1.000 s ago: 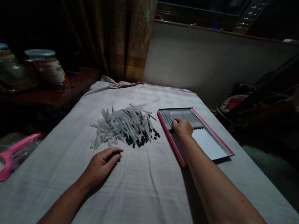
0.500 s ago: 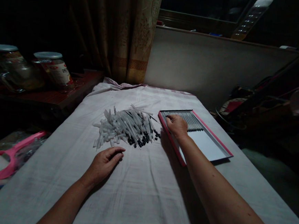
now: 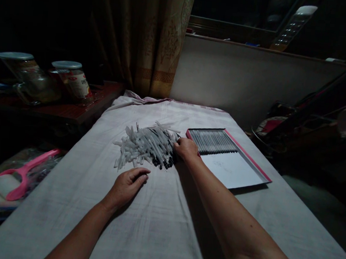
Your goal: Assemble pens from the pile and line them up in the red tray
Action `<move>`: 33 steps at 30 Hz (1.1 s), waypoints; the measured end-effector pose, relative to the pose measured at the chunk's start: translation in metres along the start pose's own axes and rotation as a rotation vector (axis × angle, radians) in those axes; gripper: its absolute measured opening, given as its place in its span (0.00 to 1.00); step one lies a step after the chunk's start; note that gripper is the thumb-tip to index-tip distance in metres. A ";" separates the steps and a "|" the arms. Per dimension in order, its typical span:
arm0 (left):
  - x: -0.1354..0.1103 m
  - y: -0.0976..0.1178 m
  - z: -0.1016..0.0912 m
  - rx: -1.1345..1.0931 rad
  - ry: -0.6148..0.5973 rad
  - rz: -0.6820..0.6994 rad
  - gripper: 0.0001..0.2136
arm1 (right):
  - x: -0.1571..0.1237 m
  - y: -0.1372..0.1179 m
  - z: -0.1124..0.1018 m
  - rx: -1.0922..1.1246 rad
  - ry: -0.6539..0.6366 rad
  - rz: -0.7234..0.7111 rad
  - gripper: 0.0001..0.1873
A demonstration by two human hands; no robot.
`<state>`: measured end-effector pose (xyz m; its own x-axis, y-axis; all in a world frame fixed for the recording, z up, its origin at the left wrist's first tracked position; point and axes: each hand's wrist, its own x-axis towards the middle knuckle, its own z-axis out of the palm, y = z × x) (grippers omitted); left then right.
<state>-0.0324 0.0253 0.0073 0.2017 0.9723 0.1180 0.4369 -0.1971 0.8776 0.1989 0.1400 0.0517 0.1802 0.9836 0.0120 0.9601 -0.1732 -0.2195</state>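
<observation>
A loose heap of clear pen barrels with black ends (image 3: 150, 143) lies mid-table. At its right edge is my right hand (image 3: 187, 148), fingers bent and pressed together against the heap; what they pinch, if anything, is hidden. Just in front of the heap, my left hand (image 3: 131, 185) rests on the cloth, holding nothing, its thumb and lightly curved fingers apart. To the right lies a shallow box with a pink edge (image 3: 250, 157). A neat row of clear pens with black tips (image 3: 215, 141) fills its far part, and white lining (image 3: 232, 168) shows in the near part. My right forearm hides its near left side.
A pale checked cloth (image 3: 141, 230) covers the table. On a dark red side table (image 3: 81, 112) at left stand a lidded jar (image 3: 77, 84) and a glass mug (image 3: 35, 86). A pink-handled item (image 3: 24, 173) lies lower left. Beyond are a curtain (image 3: 154, 56) and windowsill bottle (image 3: 295, 27).
My right hand has moved left from the row of pens in the box to the right edge of the heap. The left hand stays by the heap. The view has shifted slightly.
</observation>
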 end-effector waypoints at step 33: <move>-0.004 -0.002 0.003 0.431 0.227 0.447 0.11 | -0.006 0.017 0.007 -0.029 0.067 -0.053 0.17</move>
<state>-0.0317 0.0214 0.0034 0.2756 0.7784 0.5641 0.6751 -0.5744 0.4629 0.2122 0.1313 0.0410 0.1416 0.9860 0.0880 0.9743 -0.1231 -0.1889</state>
